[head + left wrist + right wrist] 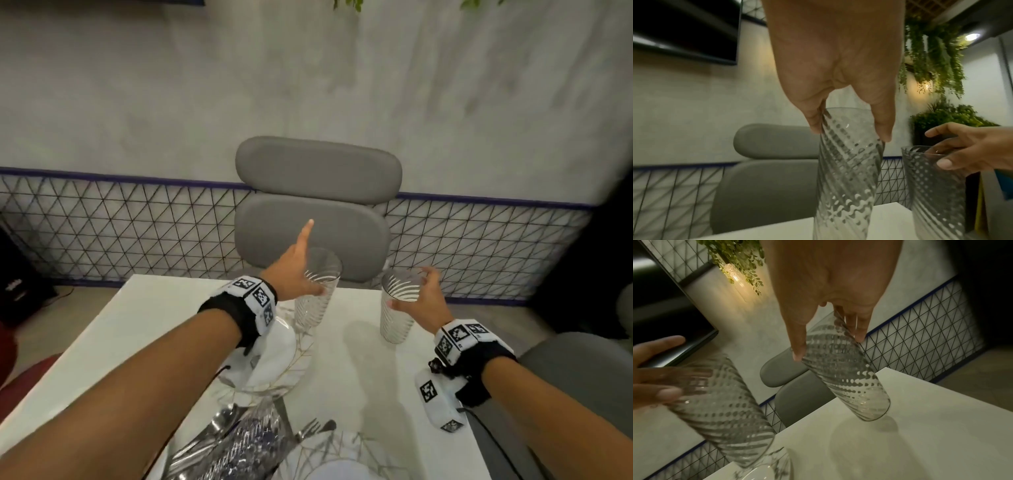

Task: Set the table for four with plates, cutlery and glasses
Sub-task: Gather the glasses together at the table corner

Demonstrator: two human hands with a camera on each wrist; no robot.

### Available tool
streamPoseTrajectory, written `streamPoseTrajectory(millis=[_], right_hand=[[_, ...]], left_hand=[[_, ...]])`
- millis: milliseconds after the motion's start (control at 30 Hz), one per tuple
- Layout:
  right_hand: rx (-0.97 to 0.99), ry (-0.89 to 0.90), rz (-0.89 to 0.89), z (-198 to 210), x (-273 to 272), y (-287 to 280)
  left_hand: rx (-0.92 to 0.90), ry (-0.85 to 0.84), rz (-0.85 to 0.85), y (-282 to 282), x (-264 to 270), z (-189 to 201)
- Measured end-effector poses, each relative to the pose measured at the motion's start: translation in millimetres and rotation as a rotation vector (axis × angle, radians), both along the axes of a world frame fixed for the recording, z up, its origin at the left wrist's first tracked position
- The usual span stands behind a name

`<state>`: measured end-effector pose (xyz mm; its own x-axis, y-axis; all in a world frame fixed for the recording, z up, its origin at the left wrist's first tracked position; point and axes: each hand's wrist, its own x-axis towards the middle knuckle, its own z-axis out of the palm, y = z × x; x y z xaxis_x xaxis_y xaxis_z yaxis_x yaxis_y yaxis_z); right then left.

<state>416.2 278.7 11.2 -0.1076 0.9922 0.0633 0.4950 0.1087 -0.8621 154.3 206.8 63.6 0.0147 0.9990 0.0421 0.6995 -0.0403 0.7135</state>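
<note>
Two clear ribbed glasses are upright at the far end of the white table [164, 325]. My left hand [308, 277] pinches the left glass [315, 305] near its rim between thumb and fingers, index finger stretched upward. The left wrist view shows the left hand [849, 133] gripping that glass [849, 186]. My right hand [411, 289] holds the right glass [397, 322] at the rim, and the right wrist view shows this hand [828, 348] on that glass [849, 382], its base at the tabletop. I cannot tell whether either base touches.
A patterned white plate [274, 363] lies under my left wrist, a second plate [346, 459] at the near edge. Cutlery [219, 435] and a fork [308, 428] lie between them. A grey chair [315, 205] stands beyond the table, another chair [565, 359] at right.
</note>
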Motion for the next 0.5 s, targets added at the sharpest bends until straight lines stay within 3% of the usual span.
streamPoseTrajectory(millis=[233, 500], right_hand=[[-0.011, 0.035, 0.002, -29, 15, 50], [-0.080, 0.062, 0.039, -47, 26, 81]], left_hand=[[-0.043, -0.081, 0.083, 65, 62, -47], [-0.015, -0.127, 0.111, 108, 91, -78]])
